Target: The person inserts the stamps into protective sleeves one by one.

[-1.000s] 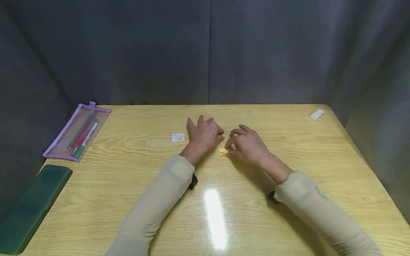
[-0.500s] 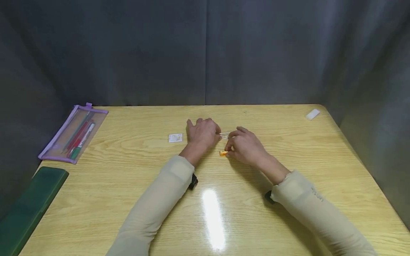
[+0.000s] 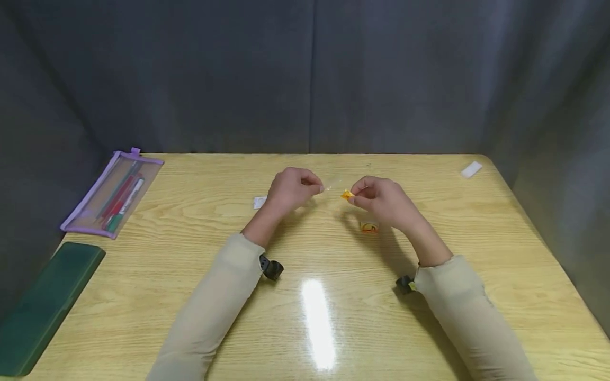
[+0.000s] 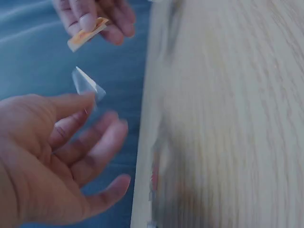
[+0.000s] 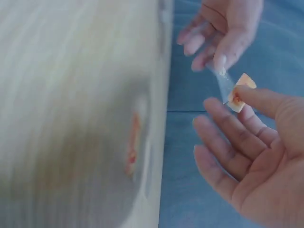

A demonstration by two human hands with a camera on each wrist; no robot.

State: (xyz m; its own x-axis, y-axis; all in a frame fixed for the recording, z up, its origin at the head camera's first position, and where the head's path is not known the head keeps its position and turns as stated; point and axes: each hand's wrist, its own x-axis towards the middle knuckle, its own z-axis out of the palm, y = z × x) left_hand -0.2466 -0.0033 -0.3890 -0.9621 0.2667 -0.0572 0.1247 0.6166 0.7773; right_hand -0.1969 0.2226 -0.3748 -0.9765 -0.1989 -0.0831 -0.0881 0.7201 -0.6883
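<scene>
My left hand [image 3: 292,191] pinches a small clear plastic piece [image 4: 86,84] between thumb and index finger; it looks like a thin sleeve or film. Facing it, my right hand [image 3: 385,202] pinches a small orange-and-white paper piece [image 5: 242,91] with a toothed edge, like a postage stamp. Both hands are raised over the wooden table, and the two pieces are close together. Below the right hand, a second orange printed piece [image 3: 369,227] lies on the table. A white printed piece [image 3: 259,202] lies behind my left wrist, partly hidden by it.
A mesh pencil pouch [image 3: 111,193] with purple edging and several pens lies at the left edge of the wooden table [image 3: 229,317]. Nearer me is a dark green case [image 3: 52,307]. A small white block [image 3: 472,169] lies at the far right corner. Dark curtains [image 3: 305,79] surround the table.
Both hands have lifted from the table. The right hand has picked up the orange stamp-like piece, and the left hand has raised the clear plastic piece. Another orange piece has come into view.
</scene>
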